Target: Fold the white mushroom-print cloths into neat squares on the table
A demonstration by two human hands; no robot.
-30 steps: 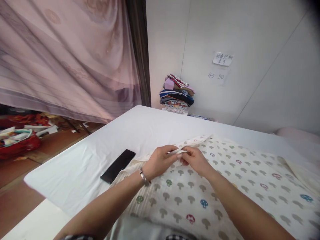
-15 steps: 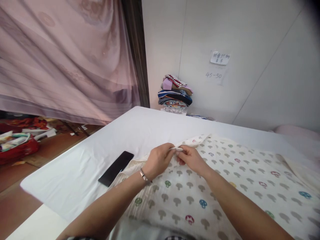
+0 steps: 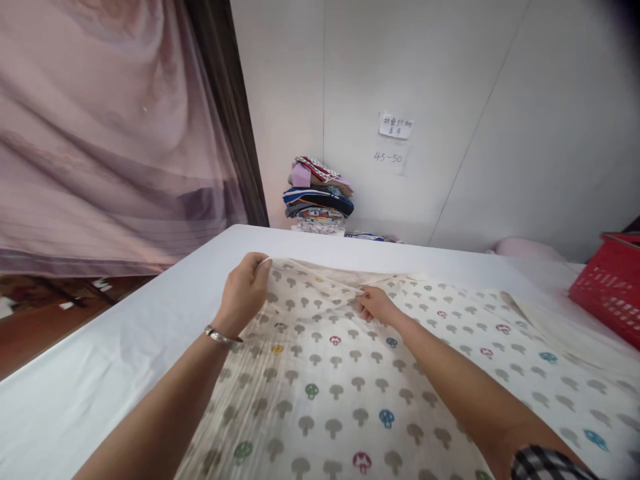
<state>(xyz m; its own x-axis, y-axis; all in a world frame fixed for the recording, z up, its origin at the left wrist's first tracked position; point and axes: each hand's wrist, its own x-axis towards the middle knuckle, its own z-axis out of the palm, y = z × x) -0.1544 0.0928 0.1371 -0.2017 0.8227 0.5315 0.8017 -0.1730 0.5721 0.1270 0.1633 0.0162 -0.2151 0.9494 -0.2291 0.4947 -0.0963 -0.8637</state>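
A thin cream cloth (image 3: pixel 345 380) printed with grey and coloured mushrooms lies spread over the white table, running off toward the right. My left hand (image 3: pixel 246 290), with a silver bracelet at the wrist, pinches its far left corner and holds it slightly raised. Further right along the same far edge, my right hand (image 3: pixel 377 305) grips the hem between thumb and fingers. Between the two hands the edge is drawn out, with a loose fold sagging behind it.
The white table (image 3: pixel 95 360) stretches left and back. Against the wall rises a stack of folded fabrics (image 3: pixel 319 197). A red plastic basket (image 3: pixel 607 283) stands at the right edge. A pink curtain (image 3: pixel 100 133) hangs at left, and paper notes (image 3: pixel 395 127) are on the wall.
My hands were close together on the hem; the left has moved away to the left, drawing the cloth edge out. The view has turned right, bringing in the red basket; the black phone no longer shows.
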